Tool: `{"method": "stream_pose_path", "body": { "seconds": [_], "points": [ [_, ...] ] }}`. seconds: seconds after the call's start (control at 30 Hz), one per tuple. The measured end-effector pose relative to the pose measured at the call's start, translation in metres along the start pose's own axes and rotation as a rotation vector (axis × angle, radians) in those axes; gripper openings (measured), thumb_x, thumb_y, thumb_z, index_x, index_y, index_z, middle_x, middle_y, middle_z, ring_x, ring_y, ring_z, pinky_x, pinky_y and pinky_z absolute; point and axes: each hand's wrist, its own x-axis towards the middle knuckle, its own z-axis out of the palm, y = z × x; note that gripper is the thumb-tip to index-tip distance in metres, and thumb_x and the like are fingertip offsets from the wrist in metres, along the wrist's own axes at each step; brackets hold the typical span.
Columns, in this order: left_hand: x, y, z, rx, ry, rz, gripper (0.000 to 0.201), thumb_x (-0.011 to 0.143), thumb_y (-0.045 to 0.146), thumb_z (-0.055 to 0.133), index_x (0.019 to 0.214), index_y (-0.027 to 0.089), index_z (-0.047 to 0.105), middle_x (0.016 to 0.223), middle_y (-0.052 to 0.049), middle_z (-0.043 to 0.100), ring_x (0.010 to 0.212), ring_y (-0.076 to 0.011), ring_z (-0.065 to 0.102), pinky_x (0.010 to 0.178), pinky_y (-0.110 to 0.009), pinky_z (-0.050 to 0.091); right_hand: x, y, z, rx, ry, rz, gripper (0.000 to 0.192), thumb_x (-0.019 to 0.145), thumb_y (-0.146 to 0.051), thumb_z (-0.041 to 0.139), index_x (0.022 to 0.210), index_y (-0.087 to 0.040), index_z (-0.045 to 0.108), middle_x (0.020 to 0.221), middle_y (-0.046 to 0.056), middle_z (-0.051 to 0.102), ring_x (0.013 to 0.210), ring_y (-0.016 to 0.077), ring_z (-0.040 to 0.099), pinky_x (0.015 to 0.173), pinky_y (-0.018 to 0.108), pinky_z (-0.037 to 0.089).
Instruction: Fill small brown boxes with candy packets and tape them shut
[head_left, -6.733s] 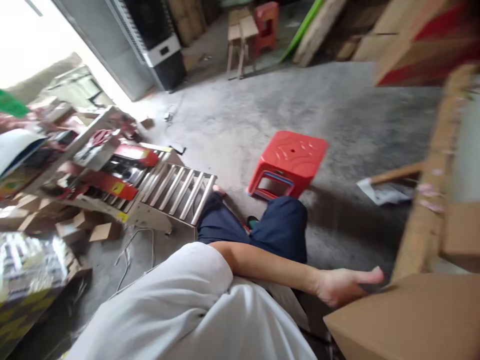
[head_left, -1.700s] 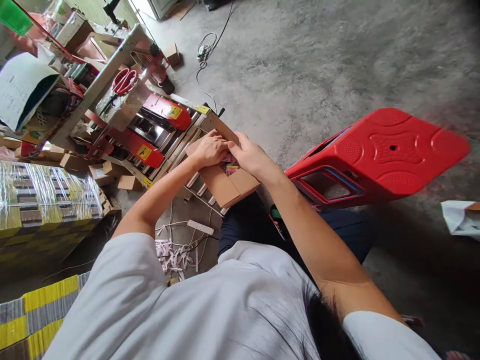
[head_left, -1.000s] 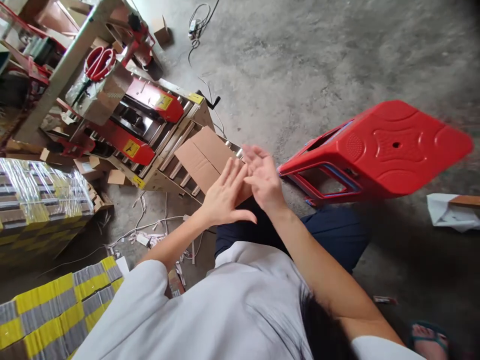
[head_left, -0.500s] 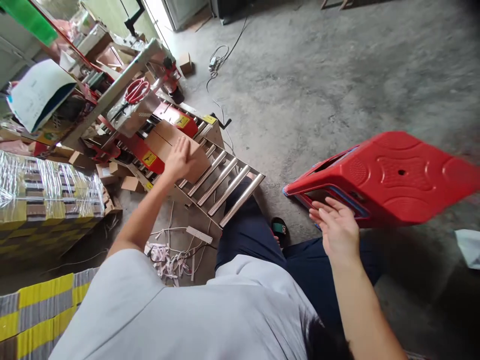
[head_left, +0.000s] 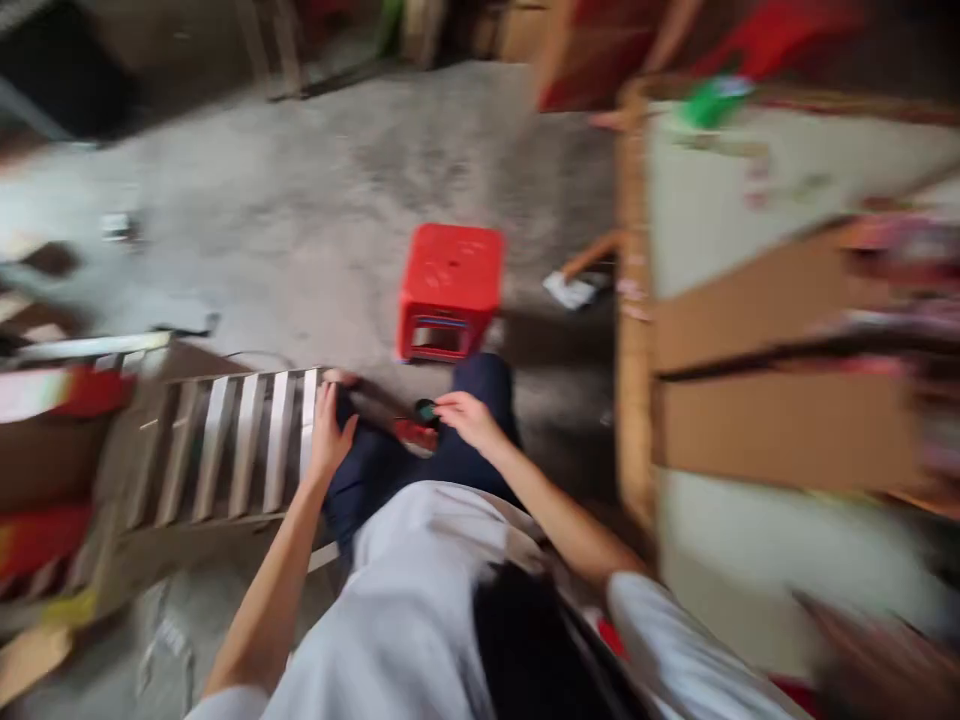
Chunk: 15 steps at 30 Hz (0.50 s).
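The whole view is smeared by motion. My left hand [head_left: 330,435] is open, thumb apart from the fingers, at the end of the roller conveyor [head_left: 247,440] and over my knee; I cannot tell whether it touches the end roller. My right hand [head_left: 472,422] hovers above my lap with its fingers loosely stretched out and nothing visible in them. Beyond my knees stands a red plastic stool [head_left: 454,265]. At the far left a brown cardboard box [head_left: 45,460] sits between the red parts of the machine [head_left: 94,390].
To my right is a table with a wooden edge [head_left: 636,400], bearing flat brown cardboard [head_left: 780,425] and blurred pink and clear items. A white object [head_left: 570,290] lies near the table on the concrete floor [head_left: 337,200]. A dark object [head_left: 60,70] stands at the upper left.
The view has swung right, bringing the table into sight. My left hand has left the cardboard box and is back by the conveyor's near end. My right hand has come in over my lap.
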Motion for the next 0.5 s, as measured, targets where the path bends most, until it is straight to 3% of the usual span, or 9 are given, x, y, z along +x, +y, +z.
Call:
{"method": "stream_pose_path", "body": {
  "seconds": [0.07,0.17,0.2,0.27,0.37,0.4,0.43,0.5],
  "points": [
    [-0.001,0.033,0.056,-0.168,-0.032,-0.006,0.067,0.088,0.04,0.064,0.149,0.021,0.044,0.158,-0.017,0.04,0.15,-0.0317,0.033,0.123,-0.054,0.03,0.002,-0.002,-0.02,-0.171,-0.005,-0.085,0.045,0.094,-0.054,0.041,0.085,-0.022,0.071,0.076,-0.005,0.073,0.068,0.0061,0.072,0.065,0.015,0.056],
    [0.004,0.072,0.099,-0.385,-0.134,-0.084,0.062,0.087,0.048,0.064,0.143,0.025,0.051,0.153,-0.015,0.047,0.141,-0.0307,0.046,0.113,-0.051,0.045,-0.016,-0.03,-0.069,-0.334,-0.002,-0.214,0.028,0.098,-0.041,0.044,0.096,-0.03,0.07,0.092,-0.008,0.076,0.08,0.0056,0.073,0.075,0.016,0.059],
    [0.006,0.079,0.103,-0.431,-0.199,-0.091,0.06,0.086,0.05,0.065,0.14,0.025,0.054,0.152,-0.014,0.048,0.138,-0.0306,0.05,0.109,-0.049,0.048,-0.03,-0.047,-0.089,-0.389,0.054,-0.259,0.023,0.099,-0.036,0.046,0.101,-0.032,0.069,0.098,-0.007,0.076,0.087,0.0076,0.073,0.081,0.019,0.06],
    [0.008,0.086,0.101,-0.462,-0.317,-0.115,0.056,0.083,0.053,0.065,0.13,0.022,0.062,0.145,-0.014,0.055,0.129,-0.0306,0.058,0.103,-0.047,0.053,-0.064,-0.084,-0.134,-0.547,0.312,-0.359,0.02,0.099,-0.03,0.05,0.108,-0.03,0.067,0.105,-0.002,0.074,0.097,0.0132,0.07,0.089,0.027,0.059],
    [0.011,0.086,0.093,-0.354,-0.355,-0.269,0.051,0.081,0.052,0.062,0.119,0.018,0.068,0.116,-0.014,0.071,0.105,-0.0297,0.07,0.09,-0.046,0.059,-0.114,-0.11,-0.21,-0.807,1.035,-0.309,0.018,0.095,-0.033,0.06,0.104,-0.02,0.067,0.101,0.007,0.072,0.098,0.0216,0.066,0.091,0.04,0.053],
    [0.013,0.087,0.093,-0.306,-0.346,-0.309,0.05,0.08,0.05,0.06,0.116,0.017,0.068,0.108,-0.013,0.073,0.099,-0.0289,0.071,0.088,-0.045,0.059,-0.125,-0.106,-0.232,-0.909,1.17,-0.208,0.027,0.092,-0.039,0.064,0.107,-0.017,0.066,0.105,0.011,0.07,0.102,0.0257,0.063,0.094,0.045,0.049],
    [0.015,0.09,0.096,-0.272,-0.345,-0.324,0.049,0.08,0.049,0.059,0.114,0.016,0.069,0.105,-0.012,0.074,0.096,-0.0281,0.071,0.088,-0.045,0.058,-0.134,-0.099,-0.251,-0.991,1.205,-0.087,0.035,0.088,-0.044,0.067,0.108,-0.015,0.065,0.105,0.013,0.069,0.103,0.0289,0.061,0.095,0.048,0.047],
    [0.019,0.104,0.106,-0.281,-0.388,-0.303,0.048,0.078,0.049,0.059,0.111,0.016,0.07,0.108,-0.013,0.075,0.096,-0.0272,0.071,0.091,-0.043,0.057,-0.144,-0.077,-0.278,-1.098,1.143,0.166,0.039,0.082,-0.049,0.069,0.099,-0.014,0.066,0.099,0.016,0.067,0.099,0.0323,0.058,0.094,0.051,0.043]
  ]
}}
